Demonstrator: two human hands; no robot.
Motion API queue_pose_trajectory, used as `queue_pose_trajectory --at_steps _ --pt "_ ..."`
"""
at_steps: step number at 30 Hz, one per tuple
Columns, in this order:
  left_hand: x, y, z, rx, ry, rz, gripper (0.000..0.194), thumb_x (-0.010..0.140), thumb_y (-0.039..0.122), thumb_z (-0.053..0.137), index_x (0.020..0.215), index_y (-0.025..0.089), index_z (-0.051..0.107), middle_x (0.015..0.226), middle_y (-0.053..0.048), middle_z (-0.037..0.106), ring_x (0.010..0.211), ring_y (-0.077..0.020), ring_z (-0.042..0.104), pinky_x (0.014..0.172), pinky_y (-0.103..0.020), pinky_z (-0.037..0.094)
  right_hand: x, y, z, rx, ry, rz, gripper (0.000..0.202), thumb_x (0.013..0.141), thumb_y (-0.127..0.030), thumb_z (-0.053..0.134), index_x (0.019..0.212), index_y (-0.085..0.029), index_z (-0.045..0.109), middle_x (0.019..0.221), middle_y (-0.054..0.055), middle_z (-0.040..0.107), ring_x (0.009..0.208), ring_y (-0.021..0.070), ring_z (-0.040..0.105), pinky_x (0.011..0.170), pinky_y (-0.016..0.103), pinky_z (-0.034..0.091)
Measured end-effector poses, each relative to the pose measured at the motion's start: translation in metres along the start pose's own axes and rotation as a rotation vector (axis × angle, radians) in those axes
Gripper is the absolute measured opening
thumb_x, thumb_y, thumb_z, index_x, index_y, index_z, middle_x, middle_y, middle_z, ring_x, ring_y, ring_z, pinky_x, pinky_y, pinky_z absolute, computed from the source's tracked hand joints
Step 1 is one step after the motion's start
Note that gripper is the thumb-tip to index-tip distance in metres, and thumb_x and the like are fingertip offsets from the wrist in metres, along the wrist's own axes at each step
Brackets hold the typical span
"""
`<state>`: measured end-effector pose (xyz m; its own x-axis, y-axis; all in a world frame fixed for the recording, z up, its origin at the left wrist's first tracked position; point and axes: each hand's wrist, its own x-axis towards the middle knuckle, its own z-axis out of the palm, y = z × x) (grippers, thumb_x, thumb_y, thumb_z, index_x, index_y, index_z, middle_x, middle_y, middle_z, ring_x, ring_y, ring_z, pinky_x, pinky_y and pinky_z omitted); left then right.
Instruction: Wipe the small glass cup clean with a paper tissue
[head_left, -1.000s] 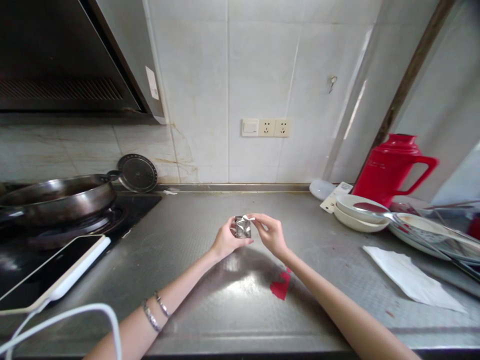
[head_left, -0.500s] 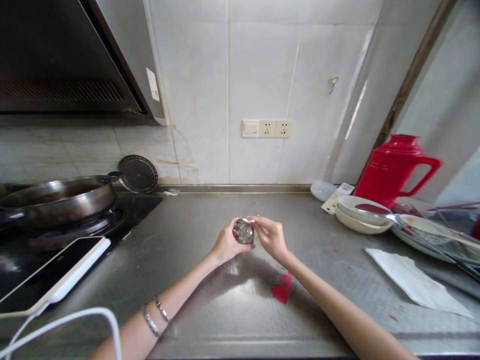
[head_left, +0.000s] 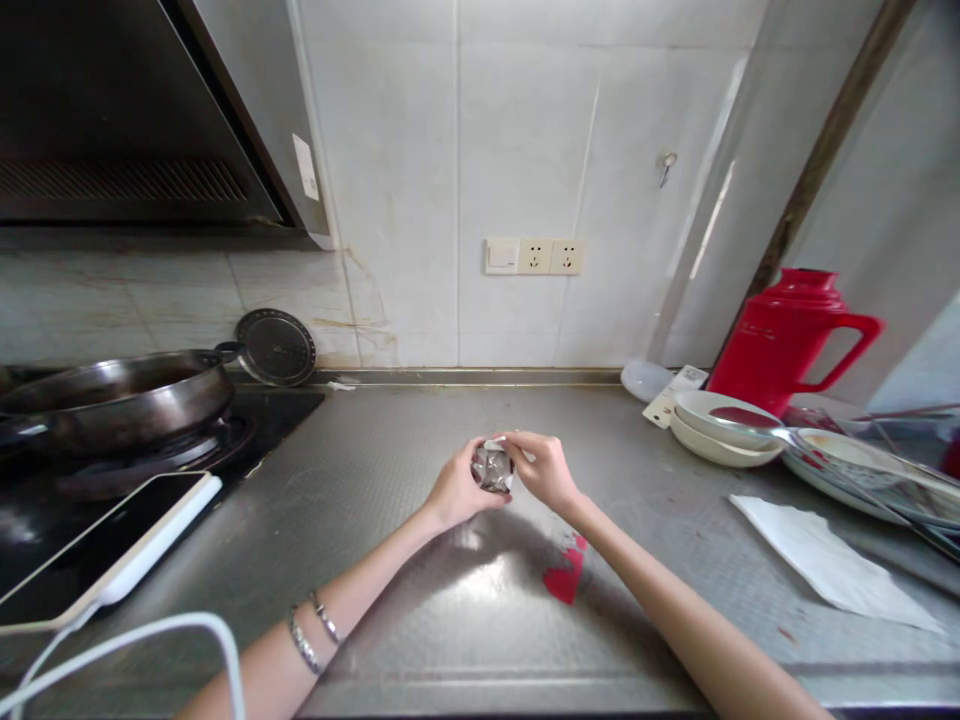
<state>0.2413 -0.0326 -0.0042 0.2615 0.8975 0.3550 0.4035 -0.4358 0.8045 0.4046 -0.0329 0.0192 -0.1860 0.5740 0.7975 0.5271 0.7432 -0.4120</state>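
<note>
My left hand (head_left: pixel 459 488) is closed around a small grey see-through glass (head_left: pixel 493 470) with a faceted look, held up over the metal counter. Pale, crumpled material like tissue shows at its top and inside it. The fingertips of my right hand (head_left: pixel 546 468) are pinched together at the glass's upper right rim, against that pale material; what exactly they grip is partly hidden. Below, between my forearms, a torn red scrap (head_left: pixel 564 578) lies flat on the counter, with small red bits beside it.
To the left, a steel pan (head_left: pixel 142 400) sits on the black stove, with a phone (head_left: pixel 97 555) and white cable (head_left: pixel 172 622) nearer me. On the right are a red thermos (head_left: pixel 787 335), stacked bowls (head_left: pixel 724 440), dishes and a white paper sheet (head_left: pixel 825 560).
The glass has turned slightly and shifted a little right in my left hand. More pale material shows in it. My right fingertips have moved slightly along the rim.
</note>
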Motion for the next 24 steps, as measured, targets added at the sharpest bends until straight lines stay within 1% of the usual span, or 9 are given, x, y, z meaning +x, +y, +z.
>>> queue_pose_trajectory --at_steps 2,4,7,9,13,16,18,22,24 --pt "0.0 0.002 -0.002 0.014 -0.018 0.031 0.082 0.047 0.028 0.085 0.121 0.017 0.05 0.097 -0.006 0.064 0.085 -0.0212 0.062 0.077 -0.032 0.048 0.001 0.003 -0.001 -0.014 0.02 0.064 0.023 0.088 -0.017 0.05 0.084 -0.02 0.072 0.083 0.006 0.075 0.075 0.0212 0.072 0.066 0.028 0.057" --pt "0.0 0.003 -0.003 0.023 -0.034 0.052 0.081 0.047 0.029 0.085 0.12 0.018 0.051 0.097 -0.006 0.065 0.088 -0.0224 0.062 0.079 -0.033 0.047 0.001 0.007 -0.003 -0.026 0.025 0.044 0.023 0.088 -0.016 0.048 0.089 -0.019 0.071 0.09 0.007 0.075 0.083 0.0226 0.072 0.071 0.029 0.058" --pt "0.0 0.002 -0.003 0.04 -0.026 0.051 0.082 0.046 0.03 0.085 0.12 0.018 0.051 0.096 -0.006 0.065 0.089 -0.023 0.062 0.079 -0.033 0.047 0.0 0.009 -0.007 -0.039 -0.076 -0.114 0.025 0.088 -0.013 0.046 0.096 -0.019 0.069 0.099 0.01 0.073 0.094 0.0225 0.069 0.082 0.033 0.057" --pt "0.0 0.001 -0.003 0.05 -0.024 0.044 0.081 0.046 0.03 0.085 0.119 0.018 0.051 0.095 -0.005 0.065 0.088 -0.0228 0.062 0.078 -0.032 0.048 -0.001 0.009 -0.009 -0.052 -0.142 -0.209 0.027 0.089 -0.01 0.044 0.101 -0.018 0.067 0.103 0.011 0.072 0.097 0.0216 0.068 0.084 0.035 0.057" --pt "0.0 0.0 -0.002 0.033 -0.024 0.033 0.077 0.047 0.03 0.085 0.116 0.018 0.052 0.092 -0.003 0.065 0.085 -0.0214 0.062 0.075 -0.03 0.048 -0.004 0.003 -0.013 -0.105 -0.201 -0.39 0.034 0.088 -0.005 0.04 0.113 -0.016 0.06 0.109 0.014 0.069 0.106 0.0222 0.064 0.087 0.038 0.056" --pt "0.001 -0.001 -0.001 0.005 -0.03 0.054 0.075 0.05 0.03 0.083 0.116 0.018 0.051 0.094 -0.003 0.065 0.083 -0.0197 0.061 0.074 -0.029 0.048 -0.005 -0.001 -0.012 -0.138 -0.236 -0.492 0.04 0.086 -0.002 0.039 0.119 -0.016 0.056 0.109 0.013 0.068 0.113 0.0223 0.061 0.09 0.039 0.056" --pt "0.0 -0.001 -0.001 0.008 -0.032 0.056 0.075 0.05 0.029 0.083 0.117 0.019 0.05 0.096 -0.004 0.065 0.083 -0.0192 0.061 0.073 -0.029 0.047 -0.005 0.0 -0.011 -0.155 -0.218 -0.488 0.04 0.085 -0.002 0.039 0.119 -0.016 0.056 0.108 0.013 0.069 0.112 0.0225 0.061 0.089 0.039 0.056" --pt "-0.002 -0.001 0.0 0.023 -0.06 0.047 0.079 0.047 0.027 0.084 0.118 0.019 0.05 0.099 -0.005 0.064 0.084 -0.0199 0.061 0.073 -0.029 0.047 -0.005 0.006 -0.007 -0.139 -0.139 -0.332 0.033 0.087 -0.004 0.04 0.108 -0.016 0.062 0.104 0.014 0.071 0.1 0.0222 0.067 0.086 0.038 0.057" --pt "-0.003 0.0 0.0 0.025 -0.074 0.04 0.079 0.046 0.026 0.084 0.118 0.019 0.051 0.098 -0.004 0.065 0.085 -0.0207 0.061 0.074 -0.03 0.047 -0.005 0.007 -0.007 -0.097 -0.142 -0.278 0.032 0.087 -0.005 0.041 0.106 -0.018 0.064 0.103 0.012 0.071 0.098 0.0214 0.068 0.085 0.037 0.058"
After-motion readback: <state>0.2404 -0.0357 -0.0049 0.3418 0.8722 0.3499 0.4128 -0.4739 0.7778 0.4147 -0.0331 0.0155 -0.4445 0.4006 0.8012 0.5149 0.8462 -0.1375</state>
